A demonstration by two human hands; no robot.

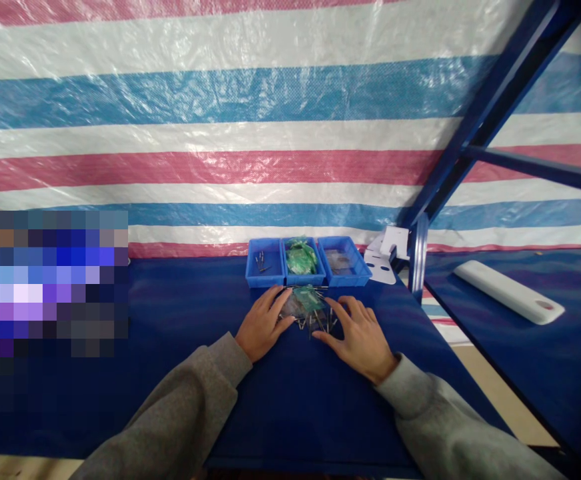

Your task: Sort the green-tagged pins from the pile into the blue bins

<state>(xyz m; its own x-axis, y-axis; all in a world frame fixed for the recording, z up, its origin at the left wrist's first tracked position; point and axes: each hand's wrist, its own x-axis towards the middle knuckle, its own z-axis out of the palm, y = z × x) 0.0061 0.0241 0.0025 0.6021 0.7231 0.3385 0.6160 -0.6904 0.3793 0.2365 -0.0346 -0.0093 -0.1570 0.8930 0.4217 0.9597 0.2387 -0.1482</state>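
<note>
A loose pile of thin metal pieces (323,321), clear plastic bags (294,307) and a green packet (310,299) lies on the dark blue table. At the pile's left edge is my left hand (263,323), its fingers apart and touching the edge. My right hand (358,333) curves around the right side, thumb and fingers spread. Just behind the pile stand three blue bins. The left bin (250,263) has a few metal pieces in it, the middle bin (304,281) holds green packets (300,257), and the right bin (363,275) contains clear bags (339,261).
White bent plates (381,267) stand right of the bins, beside a blue metal frame post (418,257). A long white object (510,291) lies on a second blue surface, past a gap. Striped sheeting (220,167) hangs behind. The left side is blurred by pixels.
</note>
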